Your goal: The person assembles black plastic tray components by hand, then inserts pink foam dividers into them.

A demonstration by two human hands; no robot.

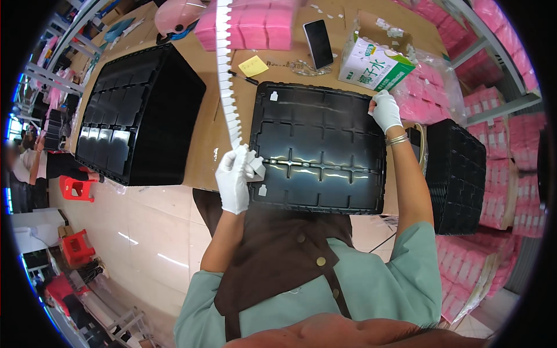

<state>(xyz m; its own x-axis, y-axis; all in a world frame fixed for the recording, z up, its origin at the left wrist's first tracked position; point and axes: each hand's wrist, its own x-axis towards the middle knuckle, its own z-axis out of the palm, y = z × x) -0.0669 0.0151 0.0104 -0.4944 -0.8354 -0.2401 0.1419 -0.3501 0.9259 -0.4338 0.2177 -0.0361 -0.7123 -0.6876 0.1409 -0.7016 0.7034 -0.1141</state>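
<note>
Black tray [319, 139]: L hand [234, 181] grips wht label strip [223, 69]; R hand [385, 112] curled @ corner, can't tell grip.

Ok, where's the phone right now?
In the head view, the phone lies toward the top, right of centre, between the pink packs and the open carton.

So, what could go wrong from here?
The long white strip in the left hand trails past a dark pen, so it might snag or tangle. The black tray's near edge seems close to the brown apron, so leaning forward could nudge it.
</note>
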